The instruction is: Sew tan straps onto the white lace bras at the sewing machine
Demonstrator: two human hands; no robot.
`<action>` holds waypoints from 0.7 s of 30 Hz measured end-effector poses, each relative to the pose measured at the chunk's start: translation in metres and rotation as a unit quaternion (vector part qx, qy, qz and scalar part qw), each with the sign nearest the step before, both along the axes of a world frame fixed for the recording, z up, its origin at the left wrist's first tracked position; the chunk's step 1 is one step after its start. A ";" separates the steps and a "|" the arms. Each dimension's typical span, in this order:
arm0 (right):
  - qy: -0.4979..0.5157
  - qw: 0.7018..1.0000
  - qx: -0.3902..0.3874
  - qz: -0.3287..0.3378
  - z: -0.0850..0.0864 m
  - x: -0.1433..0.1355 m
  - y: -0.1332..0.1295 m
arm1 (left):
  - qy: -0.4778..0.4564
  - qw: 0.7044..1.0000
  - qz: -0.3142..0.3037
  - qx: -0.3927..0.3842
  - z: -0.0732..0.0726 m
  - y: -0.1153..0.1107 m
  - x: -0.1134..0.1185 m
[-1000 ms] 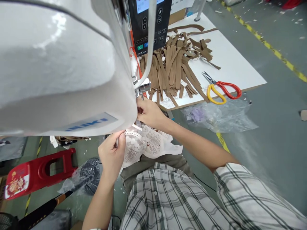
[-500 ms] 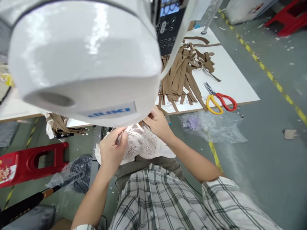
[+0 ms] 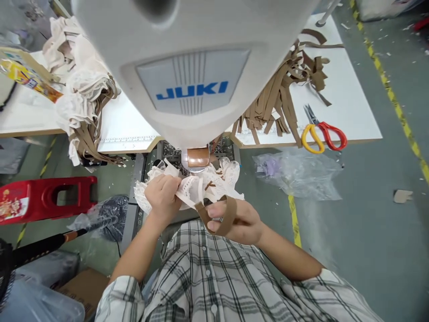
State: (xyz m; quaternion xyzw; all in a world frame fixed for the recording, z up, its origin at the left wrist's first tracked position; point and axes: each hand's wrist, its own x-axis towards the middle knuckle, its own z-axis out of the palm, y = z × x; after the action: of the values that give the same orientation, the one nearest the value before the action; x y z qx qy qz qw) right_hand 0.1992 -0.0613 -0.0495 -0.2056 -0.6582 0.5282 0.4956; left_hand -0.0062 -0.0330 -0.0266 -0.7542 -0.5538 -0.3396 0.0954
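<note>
Below the head of a white sewing machine (image 3: 191, 89), a cream lace bra (image 3: 219, 185) hangs bunched in front of me. My left hand (image 3: 163, 197) is closed on its edge at the left. A brown fabric strip (image 3: 229, 217) runs from the bra's edge and curves in a loop over the fingers of my right hand (image 3: 243, 222). The right thumb and fingers are closed around that strip, just right of the bra's edge. Behind the bra shows the machine's lower end, with a brown piece (image 3: 197, 157) on it.
Brown strips (image 3: 268, 103) lie heaped on the white table (image 3: 351, 103) at right, with scissors (image 3: 323, 134) by its front edge. At left a pile of cream garments (image 3: 80, 85) hangs over the edge. A red stool (image 3: 47, 197) and a plastic bag (image 3: 298, 172) are lower down.
My right hand has come down and toward me from under the machine head, now with the brown strip in its fingers. My left hand stays on the bra. The view has shifted, showing more table at left.
</note>
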 end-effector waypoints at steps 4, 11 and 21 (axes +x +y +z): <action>0.013 0.997 0.077 -0.027 0.001 0.004 0.004 | -0.022 0.999 0.008 -0.028 0.005 -0.002 0.002; -0.327 0.922 -0.150 -0.142 -0.072 0.052 0.038 | -0.207 0.826 -0.208 -0.481 0.036 -0.029 0.026; -0.246 0.911 -0.331 0.015 -0.071 0.103 0.015 | -0.243 0.847 0.023 -0.471 -0.022 0.001 -0.022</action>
State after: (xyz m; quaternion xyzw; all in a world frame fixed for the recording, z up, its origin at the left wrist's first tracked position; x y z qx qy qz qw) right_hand 0.3027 -0.0468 -0.1207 -0.4712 -0.5499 0.6557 0.2135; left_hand -0.0281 -0.0320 -0.0482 -0.5889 -0.6697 -0.2079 -0.4017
